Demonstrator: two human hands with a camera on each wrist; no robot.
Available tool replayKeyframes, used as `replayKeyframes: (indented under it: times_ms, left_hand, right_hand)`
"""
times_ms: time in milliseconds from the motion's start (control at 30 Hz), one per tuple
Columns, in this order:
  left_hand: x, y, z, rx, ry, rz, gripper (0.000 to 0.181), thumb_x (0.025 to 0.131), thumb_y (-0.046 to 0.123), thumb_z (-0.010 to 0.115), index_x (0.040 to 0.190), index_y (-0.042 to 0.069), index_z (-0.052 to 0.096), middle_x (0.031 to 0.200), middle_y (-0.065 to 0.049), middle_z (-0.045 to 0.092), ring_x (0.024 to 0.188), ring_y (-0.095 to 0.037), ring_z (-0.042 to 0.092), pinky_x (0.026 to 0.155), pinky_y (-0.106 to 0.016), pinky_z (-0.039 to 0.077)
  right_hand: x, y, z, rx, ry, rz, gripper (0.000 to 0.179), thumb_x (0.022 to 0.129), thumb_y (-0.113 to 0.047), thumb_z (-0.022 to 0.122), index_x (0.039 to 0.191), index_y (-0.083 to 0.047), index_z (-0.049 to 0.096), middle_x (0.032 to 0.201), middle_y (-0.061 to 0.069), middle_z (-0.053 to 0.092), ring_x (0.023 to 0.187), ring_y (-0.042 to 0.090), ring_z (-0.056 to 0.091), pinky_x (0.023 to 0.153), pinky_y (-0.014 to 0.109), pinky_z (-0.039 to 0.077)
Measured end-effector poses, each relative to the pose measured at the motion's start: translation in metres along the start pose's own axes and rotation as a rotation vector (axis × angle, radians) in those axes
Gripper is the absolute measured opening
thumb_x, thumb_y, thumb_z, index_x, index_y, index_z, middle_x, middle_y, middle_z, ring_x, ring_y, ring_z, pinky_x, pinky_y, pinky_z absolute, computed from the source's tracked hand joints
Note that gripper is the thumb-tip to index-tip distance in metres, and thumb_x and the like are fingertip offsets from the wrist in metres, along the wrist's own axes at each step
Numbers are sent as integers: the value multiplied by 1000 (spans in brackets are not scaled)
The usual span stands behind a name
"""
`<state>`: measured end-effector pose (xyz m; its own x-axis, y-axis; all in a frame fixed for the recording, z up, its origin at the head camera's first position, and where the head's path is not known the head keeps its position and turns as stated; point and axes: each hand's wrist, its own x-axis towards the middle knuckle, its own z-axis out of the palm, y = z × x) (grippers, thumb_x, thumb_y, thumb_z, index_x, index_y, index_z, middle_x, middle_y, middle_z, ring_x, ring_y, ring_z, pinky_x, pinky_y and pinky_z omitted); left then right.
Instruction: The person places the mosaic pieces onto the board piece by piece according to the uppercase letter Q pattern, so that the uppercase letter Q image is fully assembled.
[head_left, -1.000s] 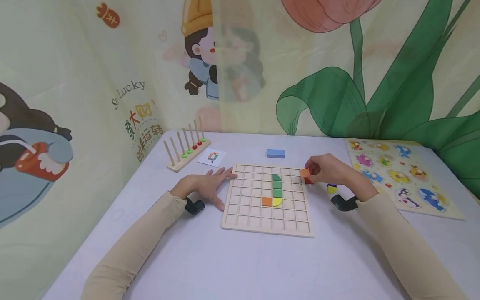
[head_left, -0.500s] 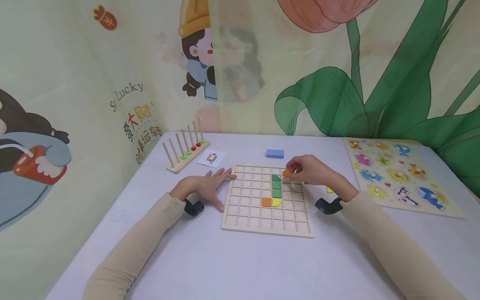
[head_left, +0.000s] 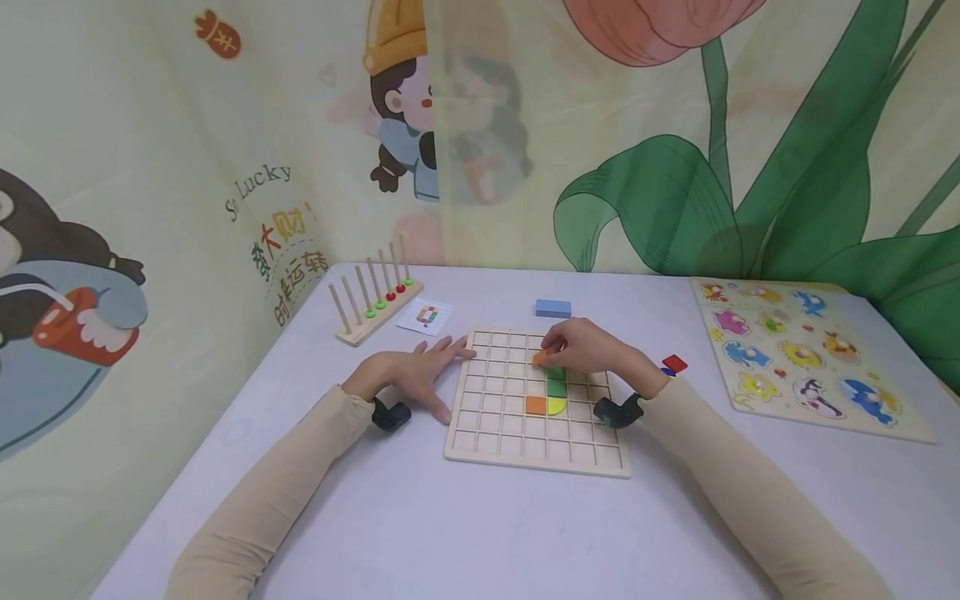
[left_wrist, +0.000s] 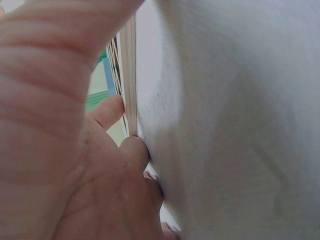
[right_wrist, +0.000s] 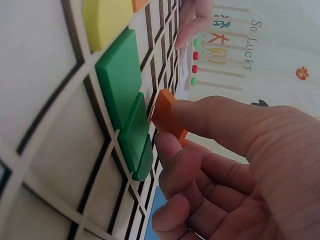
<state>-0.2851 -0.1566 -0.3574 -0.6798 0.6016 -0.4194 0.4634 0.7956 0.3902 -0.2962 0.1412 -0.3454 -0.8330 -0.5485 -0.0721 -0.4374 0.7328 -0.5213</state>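
Note:
My right hand (head_left: 588,346) pinches an orange square tile (right_wrist: 168,114) between thumb and fingers, tilted close over the wooden grid board (head_left: 487,442). The tile is beside the column of green tiles (right_wrist: 120,75), on its left in the head view. Below the green ones lie a yellow rounded tile (head_left: 557,406) and a second orange square (head_left: 536,405), both set in the grid. My left hand (head_left: 416,375) has its fingers spread, with fingertips and thumb at the board's left edge. In the left wrist view, fingertips (left_wrist: 112,111) touch the board's side (left_wrist: 129,75).
A picture card (head_left: 425,316) and a peg rack (head_left: 378,312) with green and red beads stand at the back left. Behind the board is a blue block (head_left: 553,308). Loose red (head_left: 675,363) and blue pieces lie to the right, near an animal puzzle board (head_left: 810,358).
My right hand has carried the orange tile leftward from the board's right edge to beside the green column. A red piece on the table has come into sight. The left hand stays put.

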Motion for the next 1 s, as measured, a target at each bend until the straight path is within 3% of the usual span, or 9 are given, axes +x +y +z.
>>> replayKeyframes:
  times_ms: [1000]
  left_hand:
    - [0,3,-1,11,-6,-22,110,74,46,82,156,22,13,165,-6,-13,151,-28,-11,121,-53,-4]
  right_hand:
    - [11,-3,6,-12,8,88,30,88,-17,72,110,2,65,86,7,63,80,19,54,71,26,46]
